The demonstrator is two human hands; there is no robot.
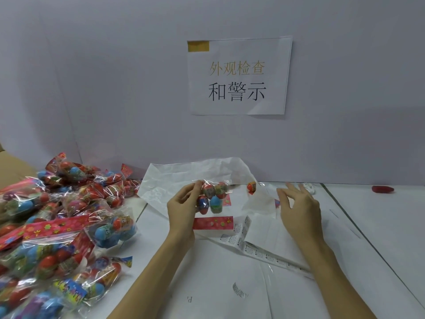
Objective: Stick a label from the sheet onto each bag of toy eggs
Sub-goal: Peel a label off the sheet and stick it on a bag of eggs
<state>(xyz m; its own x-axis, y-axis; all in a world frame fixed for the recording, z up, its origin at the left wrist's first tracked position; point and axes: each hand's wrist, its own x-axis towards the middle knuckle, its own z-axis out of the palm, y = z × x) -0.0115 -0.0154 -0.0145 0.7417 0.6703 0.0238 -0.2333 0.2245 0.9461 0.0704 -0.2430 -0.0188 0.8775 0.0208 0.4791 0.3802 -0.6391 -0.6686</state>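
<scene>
**One bag up, a heap waiting, labels on the table**

You hold one clear bag of toy eggs (212,199) above the white table, its red flowered header strip hanging at the bottom edge; red, blue and green eggs show through the plastic. To your left lies a pile of like bags (57,226), heaped and overlapping, some headers red, some blue and yellow. The label sheet (257,247) lies flat below the held bag: a long white strip printed with small black warning labels, running toward your right forearm.

Red/blue eggs (210,200) (pink floral header (212,222))
</scene>
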